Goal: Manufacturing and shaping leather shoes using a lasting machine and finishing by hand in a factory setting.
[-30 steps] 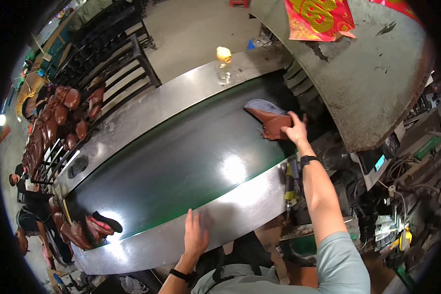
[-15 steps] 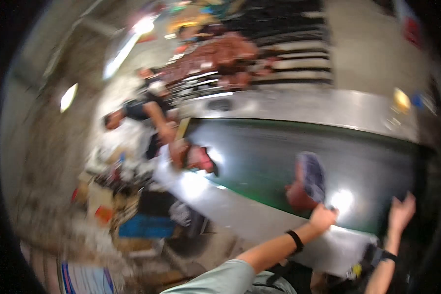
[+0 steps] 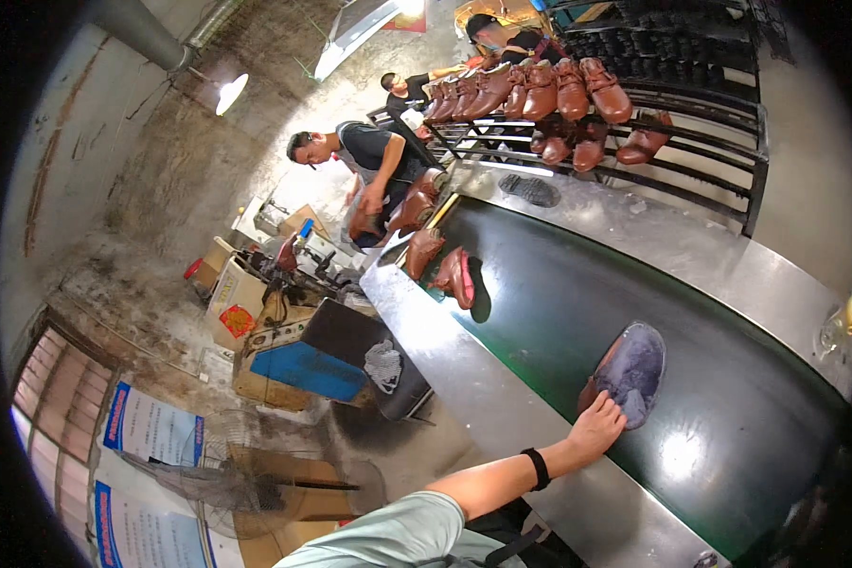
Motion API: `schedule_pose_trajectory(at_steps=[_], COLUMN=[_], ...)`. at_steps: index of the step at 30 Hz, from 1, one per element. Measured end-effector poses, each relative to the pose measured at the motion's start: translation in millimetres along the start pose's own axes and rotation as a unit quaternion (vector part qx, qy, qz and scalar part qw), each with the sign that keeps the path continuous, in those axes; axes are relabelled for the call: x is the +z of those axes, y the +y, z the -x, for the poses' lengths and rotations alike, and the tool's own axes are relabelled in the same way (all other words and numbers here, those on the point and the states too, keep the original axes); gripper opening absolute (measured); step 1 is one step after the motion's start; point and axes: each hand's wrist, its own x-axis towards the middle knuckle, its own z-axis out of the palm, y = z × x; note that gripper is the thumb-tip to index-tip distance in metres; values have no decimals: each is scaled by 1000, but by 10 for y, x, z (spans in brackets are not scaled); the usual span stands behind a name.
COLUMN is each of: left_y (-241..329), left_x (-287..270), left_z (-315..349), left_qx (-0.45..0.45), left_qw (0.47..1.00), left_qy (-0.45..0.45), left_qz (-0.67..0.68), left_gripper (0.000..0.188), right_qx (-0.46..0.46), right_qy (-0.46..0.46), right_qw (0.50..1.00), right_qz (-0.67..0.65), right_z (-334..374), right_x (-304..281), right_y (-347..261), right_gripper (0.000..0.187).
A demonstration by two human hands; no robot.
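A brown shoe (image 3: 636, 364) lies on its side on the dark green belt, its grey sole turned toward me. My left hand (image 3: 600, 426) reaches over the belt's near edge with its fingers closed on the shoe's near end. A black band circles that wrist. My right hand is out of view. Toward the belt's far left end lie a brown shoe (image 3: 424, 252) and another with a reddish underside (image 3: 454, 277), a dark sole beside it.
Metal ledges (image 3: 502, 393) border the belt (image 3: 559, 275). A loose dark sole (image 3: 530, 190) rests on the far ledge. Behind stands a black rack (image 3: 719, 180) with several brown shoes (image 3: 540, 90). A co-worker (image 3: 374, 166) handles a shoe at the far end. A black chair (image 3: 350, 346) is at left.
The view has swung, so the belt appears more slanted. My right hand, over the belt before, has left the picture. My left hand now grips the shoe's near end.
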Motion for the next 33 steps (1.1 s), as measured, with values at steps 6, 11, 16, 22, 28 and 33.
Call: schedule_pose_trajectory(at_steps=[6,11,16,22,28,33], left_y=[-159,-158,-663,-837,197,823], left_x=[45,-916,-2446,-1513,-894,-912], left_z=[153,8,364,853,1166,1506], left_qx=[35,36,-108,-161,-193,-79], left_qw=[997,944,677,280,241,261], left_qy=[-60,67,-53,-169,-438,-563], left_qz=[38,320,726,931,844,780], left_gripper=[15,24,33,37,36,40], right_qx=[33,16,155,144,187,164], right_qy=[-86,-112,-101,-34,111,308], right_qw=[991,962,876,536,454,631], right_qz=[-94,-248,-445,-831,-864,-693], right_z=[435,1533,3080,4980,6315,7023], right_x=[-327,-756,-1127,-1752,-2493,-3640], right_y=[-584,-1796,-2779,-3436,-3242,-2904], right_gripper=[79,69,58,44,47,65])
